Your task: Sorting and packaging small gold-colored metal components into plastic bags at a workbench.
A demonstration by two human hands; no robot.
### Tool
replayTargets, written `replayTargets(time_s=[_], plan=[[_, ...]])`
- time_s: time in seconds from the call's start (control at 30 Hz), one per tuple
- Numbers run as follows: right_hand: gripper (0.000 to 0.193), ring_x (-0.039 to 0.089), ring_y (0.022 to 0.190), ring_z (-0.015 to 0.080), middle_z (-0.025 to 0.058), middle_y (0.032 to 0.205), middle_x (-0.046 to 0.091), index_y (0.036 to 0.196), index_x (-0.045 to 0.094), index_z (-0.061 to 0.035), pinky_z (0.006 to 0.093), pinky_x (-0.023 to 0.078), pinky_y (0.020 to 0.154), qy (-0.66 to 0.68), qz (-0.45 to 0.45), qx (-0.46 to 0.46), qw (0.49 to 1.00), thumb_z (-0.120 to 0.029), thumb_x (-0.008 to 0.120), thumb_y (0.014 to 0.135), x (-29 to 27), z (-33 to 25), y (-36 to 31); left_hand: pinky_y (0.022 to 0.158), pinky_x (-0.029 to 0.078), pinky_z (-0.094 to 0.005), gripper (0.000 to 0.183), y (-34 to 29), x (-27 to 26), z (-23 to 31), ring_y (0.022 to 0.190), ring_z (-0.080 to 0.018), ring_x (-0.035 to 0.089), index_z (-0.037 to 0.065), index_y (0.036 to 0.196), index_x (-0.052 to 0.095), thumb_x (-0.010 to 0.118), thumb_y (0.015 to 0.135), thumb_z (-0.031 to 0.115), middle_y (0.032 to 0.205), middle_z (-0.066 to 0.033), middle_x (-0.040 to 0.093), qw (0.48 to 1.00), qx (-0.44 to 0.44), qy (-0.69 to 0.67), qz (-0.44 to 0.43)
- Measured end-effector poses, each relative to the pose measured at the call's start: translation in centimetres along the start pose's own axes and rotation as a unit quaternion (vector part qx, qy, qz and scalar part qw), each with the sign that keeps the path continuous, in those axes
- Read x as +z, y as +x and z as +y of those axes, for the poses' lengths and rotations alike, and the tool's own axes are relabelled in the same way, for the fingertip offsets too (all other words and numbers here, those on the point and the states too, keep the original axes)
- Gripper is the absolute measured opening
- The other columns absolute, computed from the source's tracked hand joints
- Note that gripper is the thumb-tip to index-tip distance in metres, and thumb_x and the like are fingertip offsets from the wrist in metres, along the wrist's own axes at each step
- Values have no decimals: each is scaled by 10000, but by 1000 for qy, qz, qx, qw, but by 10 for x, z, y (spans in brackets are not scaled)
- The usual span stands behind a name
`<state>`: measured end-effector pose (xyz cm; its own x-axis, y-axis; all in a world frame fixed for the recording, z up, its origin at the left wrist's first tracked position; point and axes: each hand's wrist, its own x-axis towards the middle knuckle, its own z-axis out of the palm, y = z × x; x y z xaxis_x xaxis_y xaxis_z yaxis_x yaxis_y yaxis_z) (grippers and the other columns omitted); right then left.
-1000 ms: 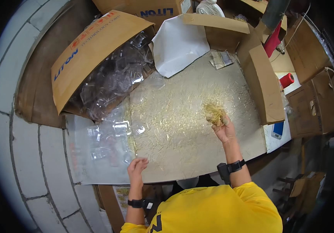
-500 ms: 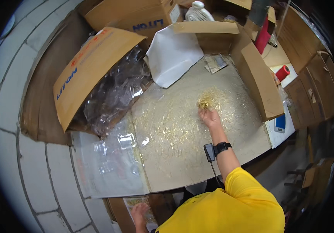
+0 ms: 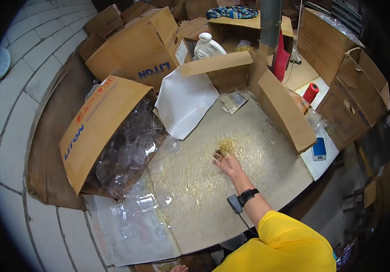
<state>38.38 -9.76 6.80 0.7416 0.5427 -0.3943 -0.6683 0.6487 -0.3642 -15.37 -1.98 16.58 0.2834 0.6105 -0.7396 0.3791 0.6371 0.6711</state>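
Note:
My right hand, palm partly turned up and fingers apart, is at the near edge of a small heap of thin gold-coloured pins. Many more pins lie scattered over the cardboard-covered worktop. Whether a few pins rest against the fingertips is too small to tell. At the bottom edge of the picture, only the fingers of my left hand show, stretched out beside a bag of gold-coloured pieces; the rest of that hand is cut off.
A tipped carton on the left holds clear plastic packaging. White sheet and cardboard walls bound the worktop's far and right sides. Small clear trays lie front left. A blue scale and red spool stand right.
The view has tilted up, so the worktop sits lower and my left hand has mostly left the picture. My right hand's fingers, earlier closed together at the heap, have spread and drawn slightly off it.

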Motion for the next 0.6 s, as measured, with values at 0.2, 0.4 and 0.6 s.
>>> replayTargets(time_s=[0.2, 0.4, 0.6], plan=[[193, 655, 818, 231, 94, 944, 645, 1058, 586, -37, 354, 544, 678, -220, 27, -24, 975, -91, 618, 875, 16, -21, -38, 880, 505, -380, 321, 11, 16, 1, 1007, -313, 629, -43, 1185, 516, 520, 954, 181, 1121, -198, 621, 1000, 13, -20, 0], [42, 632, 616, 175, 73, 733, 637, 831, 633, 1, 297, 530, 552, -463, 101, -57, 878, -23, 598, 829, -8, -70, -80, 871, 513, -382, 301, 30, 29, 1, 1011, -315, 626, -58, 1177, 507, 513, 951, 140, 1106, -212, 617, 997, 14, -14, -70], [56, 647, 642, 152, 65, 719, 640, 813, 635, -12, 255, 489, 519, -443, 121, -72, 886, -2, 582, 825, -53, -111, -115, 866, 512, -370, 314, 35, 45, 9, 1009, -309, 626, -58, 1176, 506, 525, 950, 160, 1104, -199, 618, 994, 42, -10, -98]])
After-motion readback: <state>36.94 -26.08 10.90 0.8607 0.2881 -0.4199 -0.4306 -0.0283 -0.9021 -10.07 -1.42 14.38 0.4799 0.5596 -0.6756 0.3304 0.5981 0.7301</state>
